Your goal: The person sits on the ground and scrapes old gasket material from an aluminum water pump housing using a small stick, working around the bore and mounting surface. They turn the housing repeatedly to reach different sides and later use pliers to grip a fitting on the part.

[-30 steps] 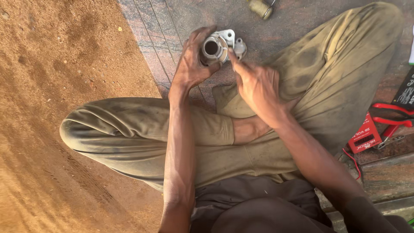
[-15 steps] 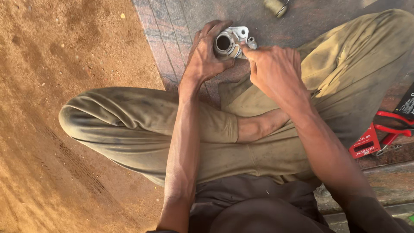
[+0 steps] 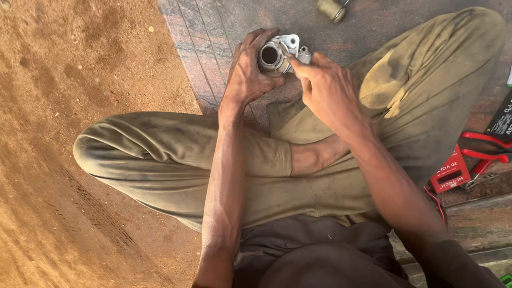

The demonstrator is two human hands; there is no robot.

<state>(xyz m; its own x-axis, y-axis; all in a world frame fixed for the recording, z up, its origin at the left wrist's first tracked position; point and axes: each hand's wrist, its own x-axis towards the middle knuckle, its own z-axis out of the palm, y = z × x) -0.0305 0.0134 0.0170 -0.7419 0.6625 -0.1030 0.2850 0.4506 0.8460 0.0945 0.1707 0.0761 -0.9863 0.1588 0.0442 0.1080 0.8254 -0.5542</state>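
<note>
A small silvery metal part (image 3: pixel 277 53) with a round open bore facing up and a flat flange with holes at its two o'clock side, held above the crossed legs.

At upper centre of the frame, the left hand (image 3: pixel 248 74) grips a silver metal part (image 3: pixel 278 53) with a round opening; the right hand (image 3: pixel 325 88) touches its right side, above crossed legs (image 3: pixel 176 160). Red pliers (image 3: pixel 488 152) lie at right.

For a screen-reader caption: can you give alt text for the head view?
A seated, cross-legged person's left hand grips a silver metal part with a round bore while the right hand touches its edge. Red pliers lie at right.
</note>
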